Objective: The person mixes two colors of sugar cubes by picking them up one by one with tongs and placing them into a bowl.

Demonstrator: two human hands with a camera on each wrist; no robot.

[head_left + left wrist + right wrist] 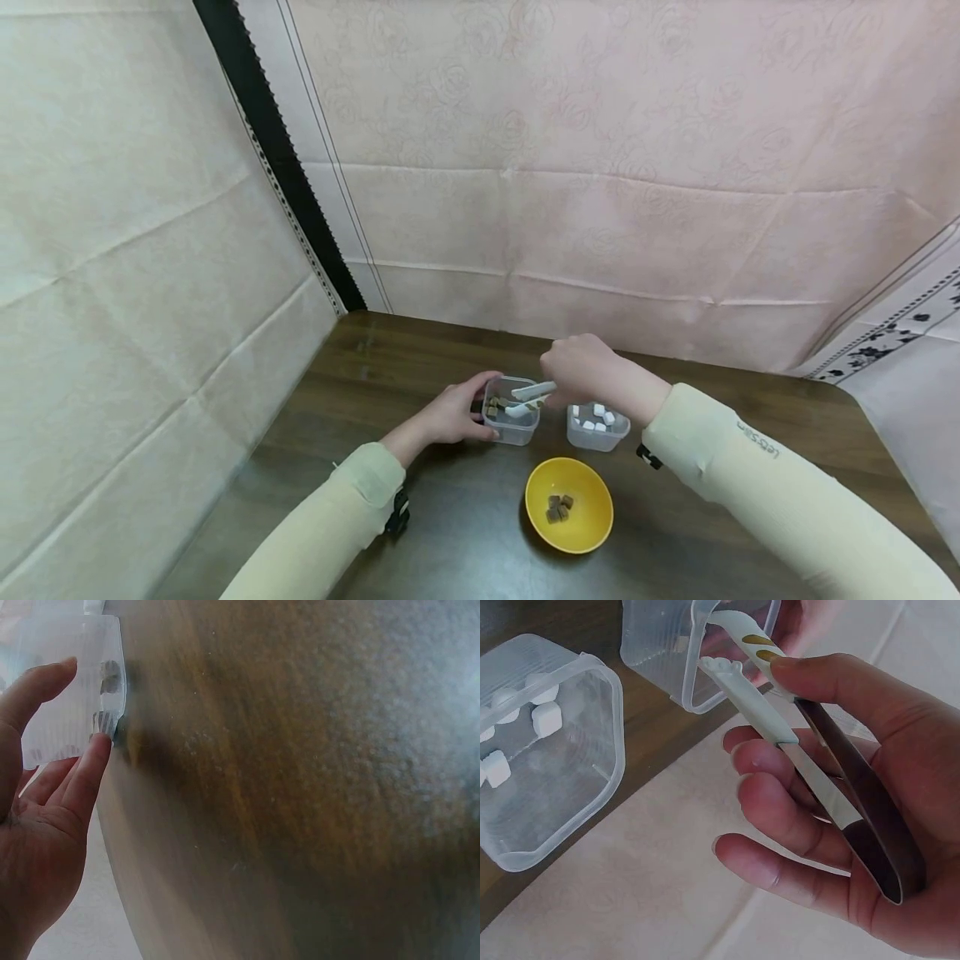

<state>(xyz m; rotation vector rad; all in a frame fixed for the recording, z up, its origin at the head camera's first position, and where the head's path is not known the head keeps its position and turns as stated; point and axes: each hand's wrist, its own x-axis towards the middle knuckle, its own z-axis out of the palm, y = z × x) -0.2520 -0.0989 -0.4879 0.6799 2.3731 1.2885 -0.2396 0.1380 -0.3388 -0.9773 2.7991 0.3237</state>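
Gripping tongs [810, 757], right hand [581, 371]; tips seemingly hidden.

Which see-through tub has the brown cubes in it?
The clear plastic tub on the left, steadied by the left hand. The other clear tub, to its right, holds white cubes.

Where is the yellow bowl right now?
In the head view, the yellow bowl sits on the table, nearest the person, just in front of the two clear containers.

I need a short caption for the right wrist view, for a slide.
Right hand holds tongs over a clear tub, beside another tub of white cubes.
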